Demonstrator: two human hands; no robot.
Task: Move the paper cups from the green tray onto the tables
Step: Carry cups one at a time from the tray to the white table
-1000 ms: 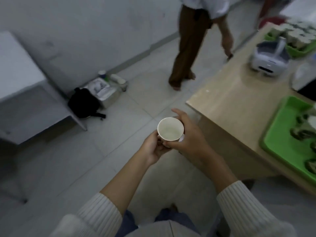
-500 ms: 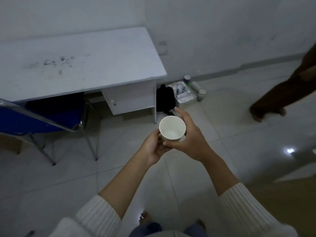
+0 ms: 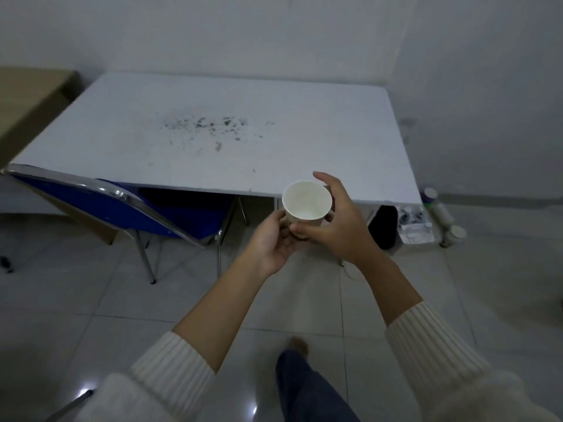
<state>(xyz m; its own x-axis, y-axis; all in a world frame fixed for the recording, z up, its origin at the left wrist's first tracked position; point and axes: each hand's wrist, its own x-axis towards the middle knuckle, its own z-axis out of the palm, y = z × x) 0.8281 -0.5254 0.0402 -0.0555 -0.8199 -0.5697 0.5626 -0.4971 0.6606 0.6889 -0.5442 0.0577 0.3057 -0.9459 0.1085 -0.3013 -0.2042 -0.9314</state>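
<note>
A small white paper cup (image 3: 306, 205) is held upright in the air between both hands, just short of the near edge of a white rectangular table (image 3: 213, 141) with a dark speckled stain at its middle. It is not yet over the tabletop, and the green tray is out of view. The left hand (image 3: 271, 243) cups it from below and from the side, with fingers curled round the lower wall. The right hand (image 3: 339, 229) has its thumb pressed low on the near wall and its fingers arched round the far side, though the topmost finger looks lifted clear of the rim. The inside looks pale and empty, so the cup is probably very light and easy to tip or knock once set down. Thin paper walls give under a squeeze, most of all near the open mouth. The firmer hold is low down near the base — where both hands now are — and the pressure should be gentle. A blue folding chair with a chrome frame (image 3: 122, 205) is tucked under the table's left part, well apart from the cup. A flat, steady landing spot would be the clean patch near the front edge.
</note>
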